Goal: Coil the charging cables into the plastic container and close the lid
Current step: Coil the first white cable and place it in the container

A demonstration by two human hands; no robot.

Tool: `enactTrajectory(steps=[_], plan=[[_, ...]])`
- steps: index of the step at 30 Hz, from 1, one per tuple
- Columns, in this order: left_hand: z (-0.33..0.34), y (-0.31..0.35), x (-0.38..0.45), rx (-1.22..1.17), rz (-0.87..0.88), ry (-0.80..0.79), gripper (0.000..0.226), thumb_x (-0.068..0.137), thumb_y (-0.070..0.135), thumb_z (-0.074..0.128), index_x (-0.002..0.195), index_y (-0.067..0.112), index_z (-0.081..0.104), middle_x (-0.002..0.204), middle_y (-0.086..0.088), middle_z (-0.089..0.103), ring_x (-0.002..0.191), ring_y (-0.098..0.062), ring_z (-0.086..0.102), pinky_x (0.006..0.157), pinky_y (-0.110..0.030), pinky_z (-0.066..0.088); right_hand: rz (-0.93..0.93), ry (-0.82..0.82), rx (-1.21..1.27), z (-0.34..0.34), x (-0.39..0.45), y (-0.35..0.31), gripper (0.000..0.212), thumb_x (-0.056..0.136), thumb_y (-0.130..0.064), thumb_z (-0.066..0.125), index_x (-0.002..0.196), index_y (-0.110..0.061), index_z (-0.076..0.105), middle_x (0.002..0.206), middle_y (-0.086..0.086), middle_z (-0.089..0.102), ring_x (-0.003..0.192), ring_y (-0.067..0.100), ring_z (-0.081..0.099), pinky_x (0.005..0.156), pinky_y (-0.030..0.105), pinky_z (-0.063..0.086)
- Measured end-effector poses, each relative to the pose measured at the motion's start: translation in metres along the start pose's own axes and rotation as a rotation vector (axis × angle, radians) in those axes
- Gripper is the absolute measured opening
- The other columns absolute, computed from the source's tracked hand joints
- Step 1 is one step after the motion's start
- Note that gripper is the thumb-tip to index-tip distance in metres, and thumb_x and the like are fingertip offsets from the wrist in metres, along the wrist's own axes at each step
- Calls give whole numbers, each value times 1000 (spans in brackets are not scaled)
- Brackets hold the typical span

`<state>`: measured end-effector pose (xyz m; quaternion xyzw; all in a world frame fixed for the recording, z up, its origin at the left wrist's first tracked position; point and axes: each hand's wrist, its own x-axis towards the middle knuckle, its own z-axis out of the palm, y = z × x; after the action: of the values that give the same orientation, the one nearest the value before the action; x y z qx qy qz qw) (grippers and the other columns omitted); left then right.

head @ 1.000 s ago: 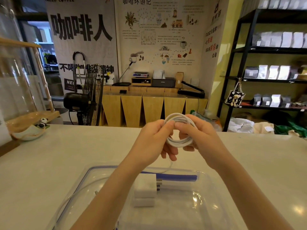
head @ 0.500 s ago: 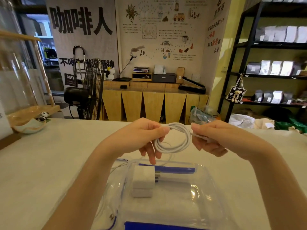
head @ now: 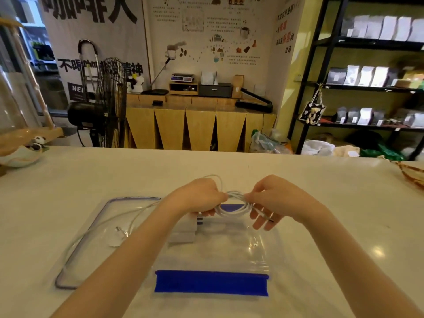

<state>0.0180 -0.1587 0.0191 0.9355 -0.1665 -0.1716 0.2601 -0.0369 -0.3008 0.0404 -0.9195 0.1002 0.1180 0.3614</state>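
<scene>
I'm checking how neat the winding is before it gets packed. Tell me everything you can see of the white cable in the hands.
The white cable is thin, smooth and looks rubbery. It is wound into several round loops that form a small flattish coil, held above the far end of the clear plastic container. The left hand pinches the coil's left side and the right hand its right. One loose strand arcs up over the left hand. Its plug ends cannot be made out.

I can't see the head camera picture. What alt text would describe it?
Two bare hands, the left hand and right hand, hold a coiled white cable above an open clear plastic container with blue latches on a pale counter. White charger blocks sit inside; the clear lid lies to the left.
</scene>
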Motion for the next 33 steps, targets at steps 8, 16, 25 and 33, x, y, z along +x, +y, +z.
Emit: enactTrajectory(steps=[8, 16, 25, 33], plan=[[13, 0, -1, 253, 55, 23, 28, 90, 23, 47, 66, 9, 51, 63, -5, 54, 59, -20, 53, 64, -32, 48, -58, 122, -469, 24, 1, -14, 7, 89, -6, 47, 91, -6, 53, 69, 7, 46, 73, 24, 54, 59, 28, 45], [25, 6, -7, 321, 75, -135, 30, 90, 9, 43, 61, 10, 47, 58, -5, 55, 46, -15, 52, 52, -23, 47, -53, 66, -703, 39, 3, -12, 18, 88, -3, 44, 101, -1, 56, 83, 10, 54, 76, 23, 50, 59, 26, 38], [31, 4, -4, 492, 134, -229, 26, 92, 15, 42, 112, 6, 54, 105, -14, 60, 81, -22, 49, 79, -35, 45, -62, 177, -831, 55, 6, -15, 25, 83, -8, 54, 108, -7, 59, 116, 9, 61, 106, 26, 60, 72, 28, 42], [13, 10, -12, 525, 160, -207, 26, 91, 19, 41, 85, 3, 61, 76, -7, 52, 78, -24, 49, 71, -32, 39, -100, 195, -735, 40, 11, -13, 23, 85, -4, 51, 108, -2, 54, 98, 13, 56, 89, 27, 58, 67, 28, 39]])
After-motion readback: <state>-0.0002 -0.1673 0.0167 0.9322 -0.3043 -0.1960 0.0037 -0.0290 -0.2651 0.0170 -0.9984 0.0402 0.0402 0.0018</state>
